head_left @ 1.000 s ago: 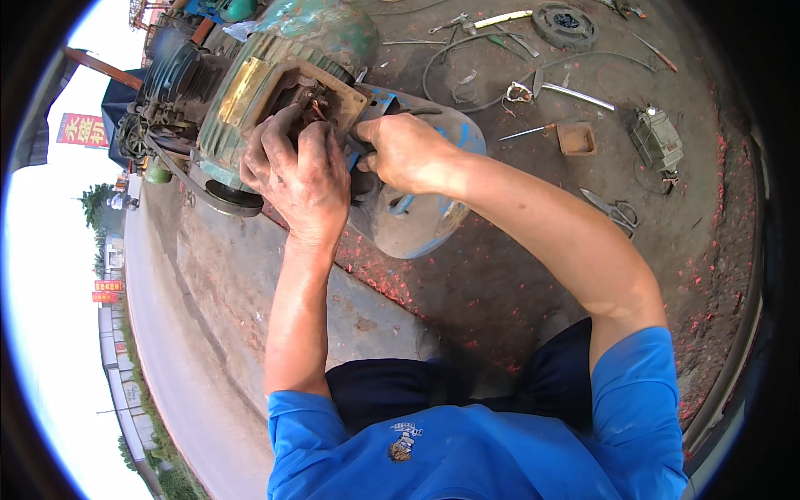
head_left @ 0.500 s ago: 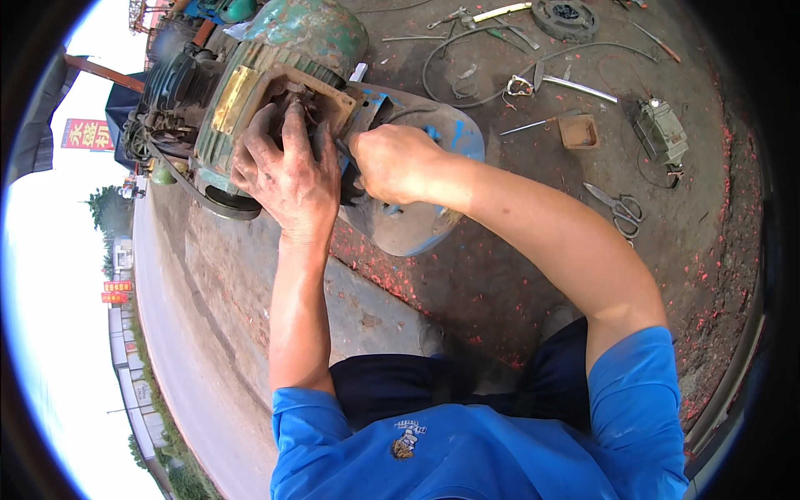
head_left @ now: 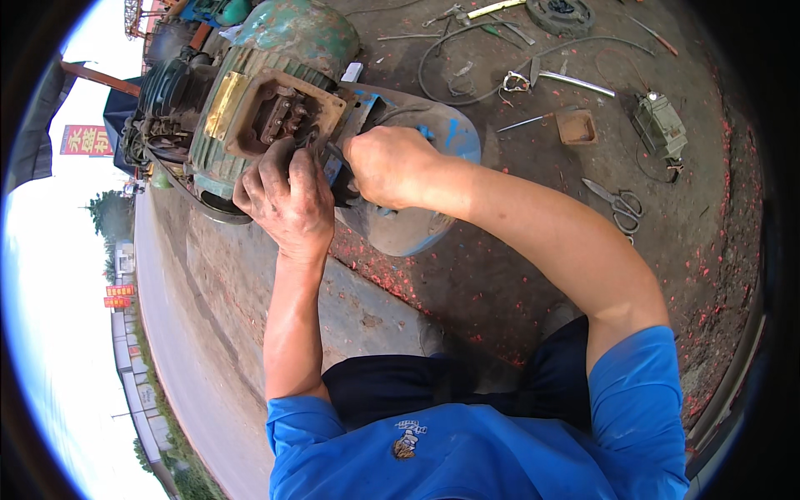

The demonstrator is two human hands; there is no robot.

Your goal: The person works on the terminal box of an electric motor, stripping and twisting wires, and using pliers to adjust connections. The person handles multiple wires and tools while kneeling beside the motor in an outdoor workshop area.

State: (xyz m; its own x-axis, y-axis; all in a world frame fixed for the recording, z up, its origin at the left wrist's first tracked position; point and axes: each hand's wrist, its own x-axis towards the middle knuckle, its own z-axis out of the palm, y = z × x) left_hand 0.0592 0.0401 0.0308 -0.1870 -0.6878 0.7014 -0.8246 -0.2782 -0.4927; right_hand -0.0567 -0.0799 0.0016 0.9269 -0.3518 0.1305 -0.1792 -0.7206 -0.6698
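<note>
A greenish electric motor [head_left: 218,158] lies at the upper left, its square terminal box [head_left: 335,108] uncovered. Inside the box sits a rusty terminal block [head_left: 285,117]. My left hand [head_left: 287,200] is closed at the box's lower edge, fingertips bent together near its side opening; what they pinch is hidden. Just right of it, my right hand [head_left: 392,167] makes a fist around a dark, cable-like piece [head_left: 334,152], whose end points toward the left fingers. Beneath the right hand is a round, blue-stained stool-like top [head_left: 408,237].
On the ground to the right lie scissors [head_left: 618,205], a small rusty square box [head_left: 577,127], a screwdriver [head_left: 525,124], a hammer [head_left: 575,83] and a grey-green instrument [head_left: 660,125]. A black cable [head_left: 479,102] loops near them. A road [head_left: 167,317] runs along the left.
My left hand has drawn back from inside the terminal box to its lower edge, uncovering the terminal block. My right hand has stayed nearly in place, still closed.
</note>
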